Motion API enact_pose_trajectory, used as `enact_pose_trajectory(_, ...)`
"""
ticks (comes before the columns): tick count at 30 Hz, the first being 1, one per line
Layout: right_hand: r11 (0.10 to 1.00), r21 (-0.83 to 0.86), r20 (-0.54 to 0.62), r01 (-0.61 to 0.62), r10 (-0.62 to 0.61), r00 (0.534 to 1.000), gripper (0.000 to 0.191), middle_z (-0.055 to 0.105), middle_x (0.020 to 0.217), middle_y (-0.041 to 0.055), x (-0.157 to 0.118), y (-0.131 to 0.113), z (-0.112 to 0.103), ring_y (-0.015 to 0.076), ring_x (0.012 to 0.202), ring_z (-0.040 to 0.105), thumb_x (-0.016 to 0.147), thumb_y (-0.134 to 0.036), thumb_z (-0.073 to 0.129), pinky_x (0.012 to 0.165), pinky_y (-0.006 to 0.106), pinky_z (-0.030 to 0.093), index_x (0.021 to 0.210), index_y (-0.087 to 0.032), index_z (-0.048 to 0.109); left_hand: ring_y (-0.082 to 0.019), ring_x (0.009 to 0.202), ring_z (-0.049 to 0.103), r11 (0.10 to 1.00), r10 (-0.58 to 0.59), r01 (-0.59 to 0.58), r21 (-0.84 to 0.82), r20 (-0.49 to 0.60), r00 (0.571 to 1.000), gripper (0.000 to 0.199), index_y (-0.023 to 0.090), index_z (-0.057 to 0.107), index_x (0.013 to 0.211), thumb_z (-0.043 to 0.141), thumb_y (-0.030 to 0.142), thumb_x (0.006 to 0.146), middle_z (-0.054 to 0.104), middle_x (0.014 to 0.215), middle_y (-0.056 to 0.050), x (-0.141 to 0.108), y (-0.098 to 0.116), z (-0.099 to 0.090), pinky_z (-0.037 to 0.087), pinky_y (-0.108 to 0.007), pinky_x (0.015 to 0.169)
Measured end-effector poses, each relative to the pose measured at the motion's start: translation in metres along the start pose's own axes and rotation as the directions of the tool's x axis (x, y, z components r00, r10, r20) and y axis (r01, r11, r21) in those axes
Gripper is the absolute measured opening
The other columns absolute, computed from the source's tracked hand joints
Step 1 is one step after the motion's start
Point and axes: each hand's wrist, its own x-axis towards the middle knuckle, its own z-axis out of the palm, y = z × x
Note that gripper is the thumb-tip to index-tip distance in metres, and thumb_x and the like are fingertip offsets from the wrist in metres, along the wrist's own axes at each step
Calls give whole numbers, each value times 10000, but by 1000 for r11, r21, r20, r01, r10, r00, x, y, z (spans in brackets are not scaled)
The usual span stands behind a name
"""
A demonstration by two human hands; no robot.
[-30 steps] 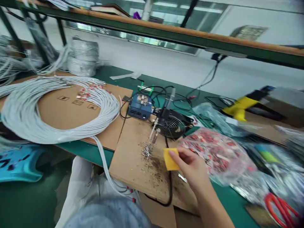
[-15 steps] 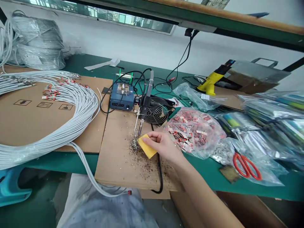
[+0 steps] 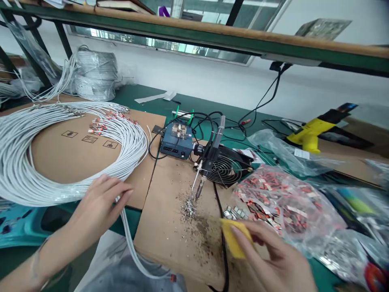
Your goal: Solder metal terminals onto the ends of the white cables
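My right hand pinches a yellow sponge between thumb and fingers, above the right side of the dirty cardboard. My left hand is over the near edge of a large coil of white cables, its fingers loosely bent with a gap at the thumb. A few cables hang from the coil just below that hand, ending in a red connector. A soldering iron stands clamped with its tip down, over a heap of solder bits.
Behind the iron are a blue soldering station and a round fan. On the right lie a bag of red-and-white connectors, a yellow heat gun and partly visible red-handled scissors. A shelf crosses above.
My right hand has drawn the sponge away from the iron tip, towards me and to the right. My left hand has come into view over the cables. The camera view has shifted left.
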Motion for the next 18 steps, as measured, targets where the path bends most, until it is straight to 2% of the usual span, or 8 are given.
enact_pose_trajectory(1,989,52,-48,-137,139,989,162,606,793,35,-6,9,-10,119,660,524,762,-309,585,586,199,432,846,-172,611,-191,726,431,978,46,-48,202,17,999,172,170,611,834,448,213,869,549,789,-52,19,-2,9,336,-327,630)
enact_pose_trajectory(3,881,194,-117,-432,458,881,295,618,798,72,-17,26,-31,155,662,550,674,-401,640,577,220,455,813,-142,619,-252,771,434,797,55,-103,595,99,994,217,143,599,728,415,141,841,516,789,-92,51,-4,29,291,-351,609)
enact_pose_trajectory(5,733,301,-60,-609,652,756,392,625,778,101,-26,44,-49,186,638,561,567,-436,696,535,242,460,786,-121,618,-273,813,432,747,65,-141,650,140,988,263,71,600,749,346,40,810,498,815,-144,72,-5,46,290,-369,644)
enact_pose_trajectory(7,676,337,-7,-655,698,717,411,628,778,103,-35,60,-63,198,649,565,517,-420,724,539,248,464,781,-125,617,-277,836,426,734,110,-217,643,203,973,292,31,606,760,317,18,799,493,827,-172,83,-5,58,291,-369,665)
enact_pose_trajectory(9,706,267,35,-655,673,739,401,629,793,103,-43,74,-71,209,678,569,553,-415,706,552,261,463,819,-128,619,-278,833,416,725,131,-257,640,237,963,298,40,604,721,317,33,800,486,815,-173,89,-6,63,283,-364,658)
enact_pose_trajectory(11,776,51,42,-628,627,778,405,627,775,106,-49,85,-77,221,672,564,632,-465,637,551,293,453,860,-129,638,-270,825,403,727,112,-231,646,220,969,312,66,587,687,305,63,820,473,806,-156,91,-6,60,270,-360,652)
enact_pose_trajectory(14,809,-280,-85,-517,515,853,495,619,763,106,-56,90,-81,220,624,545,692,-562,526,553,334,437,893,-131,661,-268,829,393,767,8,-96,634,140,990,337,66,573,714,290,167,867,447,800,-132,91,-6,45,267,-359,653)
enact_pose_trajectory(18,846,-283,-210,-453,406,889,497,588,740,82,-63,81,-86,173,545,499,717,-569,505,535,320,433,939,-144,635,-207,761,406,929,-191,136,343,131,973,409,72,550,668,311,318,890,388,688,-69,90,-6,23,295,-340,687)
